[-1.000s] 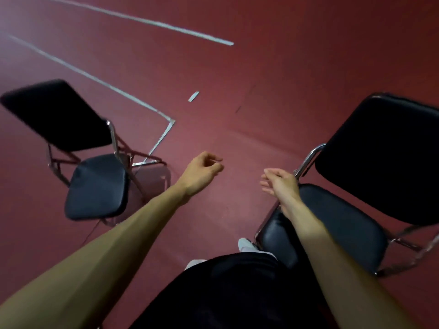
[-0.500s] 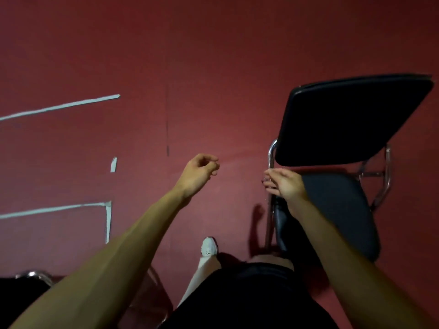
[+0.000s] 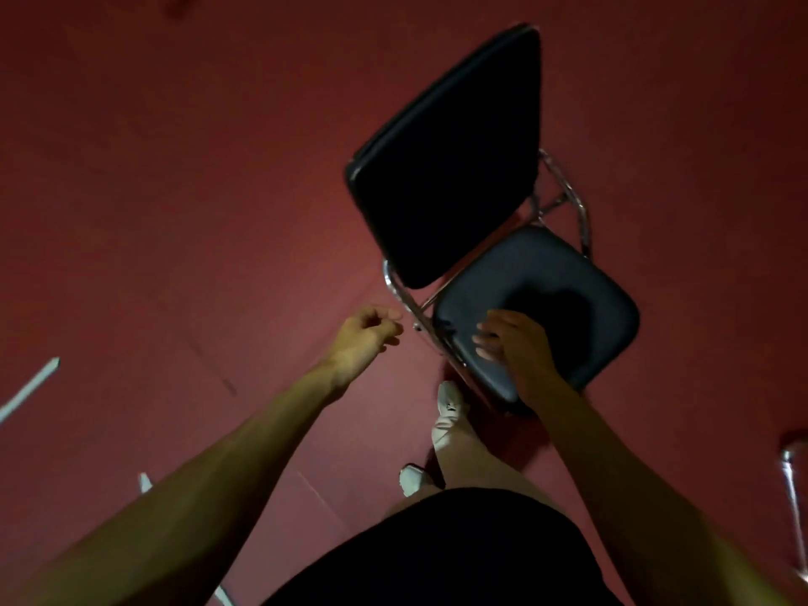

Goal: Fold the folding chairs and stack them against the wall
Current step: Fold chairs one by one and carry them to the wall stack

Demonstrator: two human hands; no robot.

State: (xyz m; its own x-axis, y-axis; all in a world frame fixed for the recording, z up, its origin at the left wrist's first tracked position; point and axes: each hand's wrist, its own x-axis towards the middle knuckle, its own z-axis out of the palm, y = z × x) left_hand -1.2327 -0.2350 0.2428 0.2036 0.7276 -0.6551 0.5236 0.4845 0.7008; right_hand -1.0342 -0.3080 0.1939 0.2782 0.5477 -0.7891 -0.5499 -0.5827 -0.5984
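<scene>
Over the folding chair seat (image 3: pixel 552 265), right hand (image 3: pixel 518 348) slack-fingered; left hand (image 3: pixel 363 335) loosely curled, both empty.

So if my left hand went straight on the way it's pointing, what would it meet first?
Most likely the chair's metal frame, the shiny tube beside the seat. The left hand points toward it, with nothing between. Depth is unclear, so it might pass above the tube.
</scene>
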